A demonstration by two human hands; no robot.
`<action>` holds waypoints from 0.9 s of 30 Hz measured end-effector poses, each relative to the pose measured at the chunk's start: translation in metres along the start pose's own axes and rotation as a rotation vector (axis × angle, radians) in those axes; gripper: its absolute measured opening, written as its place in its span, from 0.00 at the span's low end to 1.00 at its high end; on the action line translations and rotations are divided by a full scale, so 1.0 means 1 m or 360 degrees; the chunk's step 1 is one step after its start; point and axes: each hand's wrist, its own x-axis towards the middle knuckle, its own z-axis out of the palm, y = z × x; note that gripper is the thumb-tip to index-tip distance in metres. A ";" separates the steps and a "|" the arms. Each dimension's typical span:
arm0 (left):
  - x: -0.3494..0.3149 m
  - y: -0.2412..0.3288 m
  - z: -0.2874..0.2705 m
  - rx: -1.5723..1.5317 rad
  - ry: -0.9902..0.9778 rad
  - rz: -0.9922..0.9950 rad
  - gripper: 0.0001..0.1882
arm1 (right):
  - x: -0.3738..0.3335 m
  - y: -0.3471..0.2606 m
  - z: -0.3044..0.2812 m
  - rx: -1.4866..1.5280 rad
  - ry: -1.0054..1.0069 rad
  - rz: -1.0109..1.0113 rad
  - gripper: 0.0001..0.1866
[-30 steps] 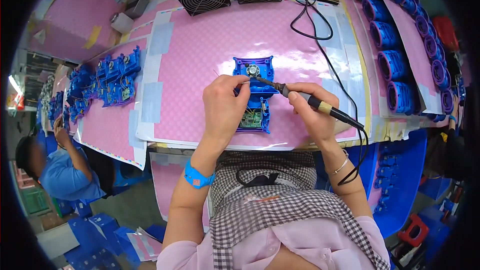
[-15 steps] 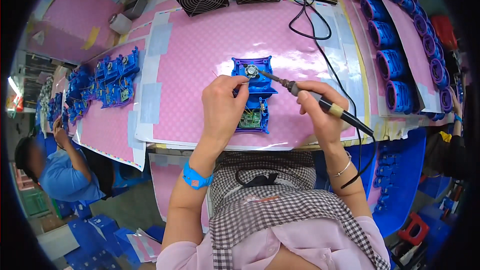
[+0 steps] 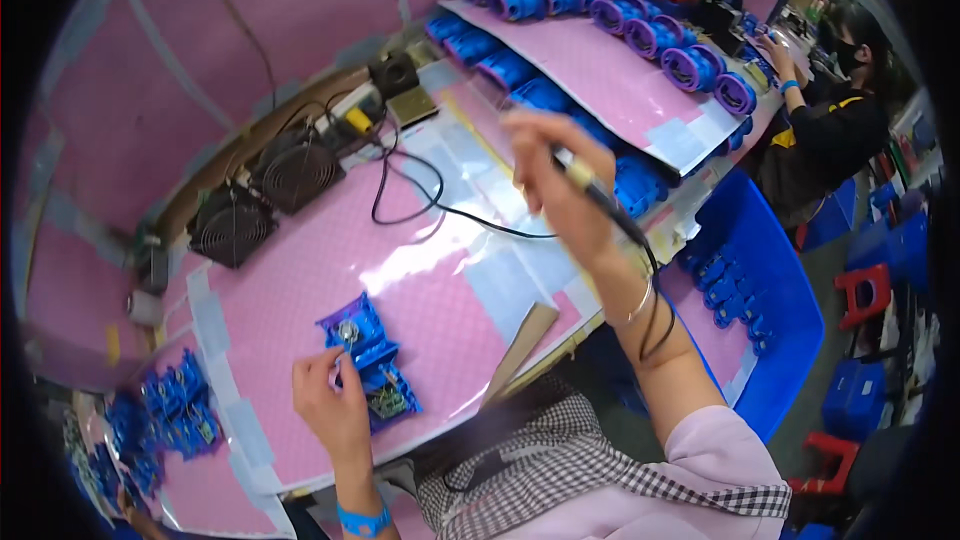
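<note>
A pink mat [image 3: 270,290], taped along its edges, covers the workbench, with two black fans [image 3: 296,178] at the back, rows of blue round casings [image 3: 690,67] on a raised board to the right, and a blue tub [image 3: 792,340] below the bench edge. The open blue housing [image 3: 376,348] lies on the mat near the front edge, a round metal part [image 3: 348,332] in its farther half and a green circuit board [image 3: 390,401] in its nearer one; lying inside up, it seems placed so that both parts can be reached. The left hand [image 3: 330,395] rests against the housing's left side, perhaps to steady it, thumb and forefinger curled together at its edge; whether they pinch something thin cannot be told. The right hand [image 3: 562,185] grips a soldering iron [image 3: 603,197] by its handle, well apart from the housing, which probably keeps the hot end away from the other fingers. That forearm reaches up and outward over the bench corner, the wrist bent, fingers blurred and the tip hidden, while the cord [image 3: 657,290] hangs in a loop beside the bracelet [image 3: 641,300].
</note>
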 end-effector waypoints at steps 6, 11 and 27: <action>-0.028 0.008 -0.008 0.0196 -0.0079 0.0125 0.09 | 0.163 0.042 -0.059 -0.0297 0.0372 -0.0495 0.08; -0.020 0.024 -0.001 0.0551 -0.0230 0.0066 0.18 | 0.288 0.126 -0.066 -0.1384 0.0563 -0.0325 0.28; -0.051 -0.131 -0.105 0.1087 -0.0029 -0.0497 0.07 | 0.376 0.294 0.002 -0.2075 0.0536 -0.0137 0.26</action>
